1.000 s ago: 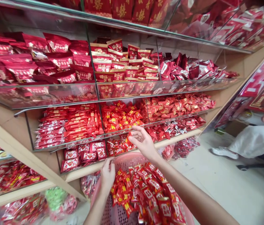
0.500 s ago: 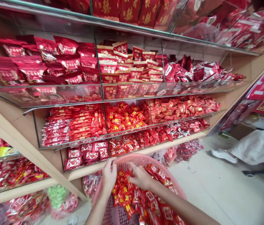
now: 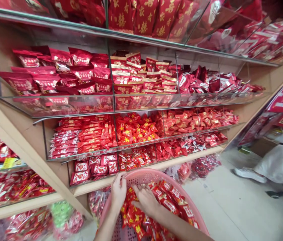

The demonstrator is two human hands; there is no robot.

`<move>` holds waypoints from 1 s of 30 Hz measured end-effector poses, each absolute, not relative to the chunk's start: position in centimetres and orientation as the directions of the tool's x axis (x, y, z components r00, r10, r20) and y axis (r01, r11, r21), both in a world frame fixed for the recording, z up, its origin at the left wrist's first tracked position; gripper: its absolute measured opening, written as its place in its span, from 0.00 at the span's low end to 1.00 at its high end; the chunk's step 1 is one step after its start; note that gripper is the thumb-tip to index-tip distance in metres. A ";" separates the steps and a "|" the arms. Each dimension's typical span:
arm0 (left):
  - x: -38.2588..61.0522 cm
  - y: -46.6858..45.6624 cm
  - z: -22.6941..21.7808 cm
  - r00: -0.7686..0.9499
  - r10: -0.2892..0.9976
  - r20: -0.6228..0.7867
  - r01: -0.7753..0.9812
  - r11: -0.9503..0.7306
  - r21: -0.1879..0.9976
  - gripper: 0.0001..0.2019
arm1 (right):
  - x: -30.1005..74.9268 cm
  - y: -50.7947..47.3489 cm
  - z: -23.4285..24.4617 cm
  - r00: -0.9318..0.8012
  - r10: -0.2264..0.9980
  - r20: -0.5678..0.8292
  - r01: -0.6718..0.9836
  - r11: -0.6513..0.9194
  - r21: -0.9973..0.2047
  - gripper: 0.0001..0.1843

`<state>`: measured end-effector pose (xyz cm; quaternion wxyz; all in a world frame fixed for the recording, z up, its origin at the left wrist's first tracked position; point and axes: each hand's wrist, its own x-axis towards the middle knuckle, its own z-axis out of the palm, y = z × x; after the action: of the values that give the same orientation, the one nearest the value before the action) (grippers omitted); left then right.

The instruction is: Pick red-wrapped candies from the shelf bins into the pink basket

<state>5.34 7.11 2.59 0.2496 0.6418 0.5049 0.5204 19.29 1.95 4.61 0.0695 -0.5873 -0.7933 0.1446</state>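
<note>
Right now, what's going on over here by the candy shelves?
A person stands in front of glass-fronted shelves packed with red sweet packets, with a pink basket held low before them. Their left hand grips the basket's far rim. Their right hand lies palm down, fingers spread, on the red wrapped candies heaped inside it. At the right edge, another person's pale trouser leg and shoe show on the floor.

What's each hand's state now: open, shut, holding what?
Left hand: shut on the rim of the pink basket.
Right hand: palm down on the sweets in the basket; cannot tell whether its fingers grip any.
</note>
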 end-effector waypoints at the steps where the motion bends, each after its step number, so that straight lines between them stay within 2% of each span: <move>1: 5.3 7.1 2.7 -0.049 0.909 0.415 0.394 -0.364 0.844 0.11 | 19.5 2.0 5.1 -0.293 0.955 -0.046 0.911 0.264 -0.316 0.25; 4: 5.3 7.1 2.7 -0.043 0.912 0.407 0.400 -0.358 0.844 0.11 | 20.4 2.4 7.8 -0.289 0.957 0.035 0.888 0.282 -0.362 0.21; 8: 5.3 7.2 2.4 -0.038 0.913 0.407 0.398 -0.360 0.844 0.11 | 21.9 3.6 14.0 -0.296 0.912 0.285 0.778 0.403 -0.482 0.17; 12: 5.3 7.4 2.1 -0.041 0.913 0.406 0.395 -0.358 0.846 0.11 | 23.7 6.6 20.0 -0.227 0.804 0.549 0.697 0.528 -0.485 0.14; 14: 5.3 7.3 2.1 -0.040 0.911 0.409 0.390 -0.363 0.846 0.11 | 24.7 8.9 21.7 -0.155 0.770 0.619 0.678 0.539 -0.499 0.12; 16: 5.3 7.2 2.1 -0.042 0.911 0.410 0.384 -0.364 0.849 0.11 | 25.5 11.3 22.4 -0.062 0.770 0.635 0.637 0.520 -0.569 0.11; 19: 5.5 7.1 2.4 -0.059 0.913 0.403 0.370 -0.355 0.859 0.11 | 26.2 14.2 21.9 0.087 0.822 0.563 0.539 0.436 -0.720 0.12; 21: 5.5 7.1 2.6 -0.073 0.917 0.392 0.355 -0.343 0.869 0.11 | 26.1 15.0 21.2 0.162 0.836 0.524 0.516 0.381 -0.767 0.12; 27: 5.6 7.3 3.5 -0.054 0.928 0.368 0.334 -0.331 0.883 0.11 | 25.5 14.0 20.3 0.102 0.823 0.558 0.608 0.393 -0.690 0.12; 30: 6.2 6.9 5.7 0.011 0.934 0.358 0.311 -0.343 0.886 0.12 | 25.4 13.7 20.6 0.111 0.826 0.553 0.609 0.384 -0.694 0.11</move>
<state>6.20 6.91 5.73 0.3056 0.6419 0.4847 0.5096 25.41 13.73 20.55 0.5085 -0.5448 -0.6582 0.1065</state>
